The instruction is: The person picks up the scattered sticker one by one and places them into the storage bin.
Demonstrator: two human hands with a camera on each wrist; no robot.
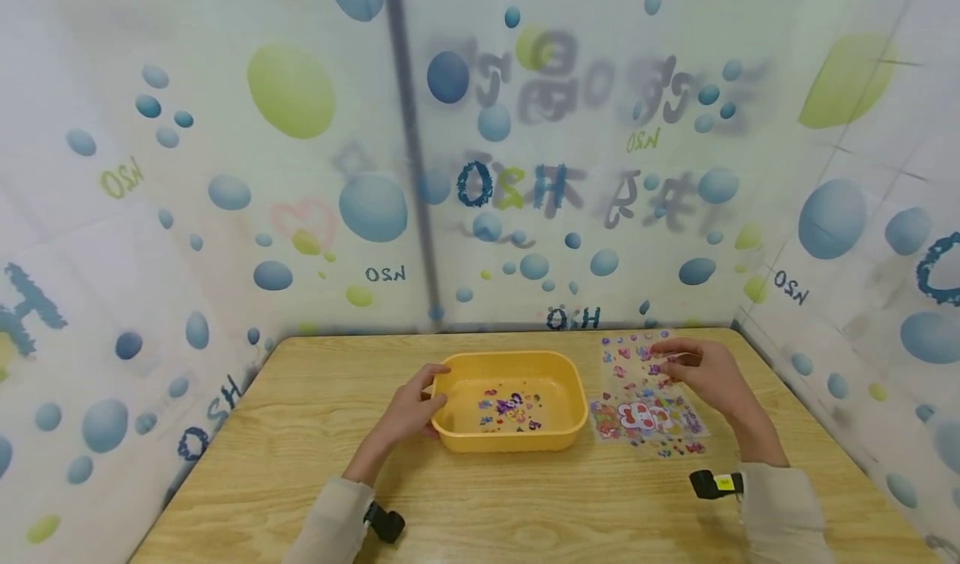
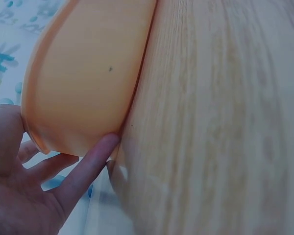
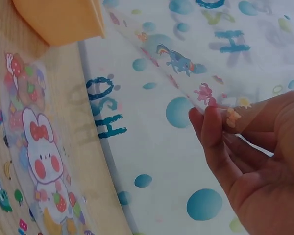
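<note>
My left hand (image 1: 407,408) holds the left end of a yellow plastic tub (image 1: 510,442). In the left wrist view its fingers (image 2: 90,169) lie against the outer wall of the tub, near the tabletop. Small colourful stickers (image 1: 512,406) lie scattered on the tub's floor. To the right, my right hand (image 1: 708,376) pinches the edge of a transparent sticker sheet (image 3: 176,61) between thumb and fingers. That sheet is raised and slants, with small pony figures printed on it. Under it on the table lies another clear sheet with a white bunny (image 3: 44,166).
Several small loose stickers (image 1: 678,449) lie on the wooden table (image 1: 480,506) in front of the bunny sheet. Pale curtains (image 1: 525,239) with blue and green dots stand close behind the table and on both sides. Each wrist wears a small black camera (image 1: 386,522).
</note>
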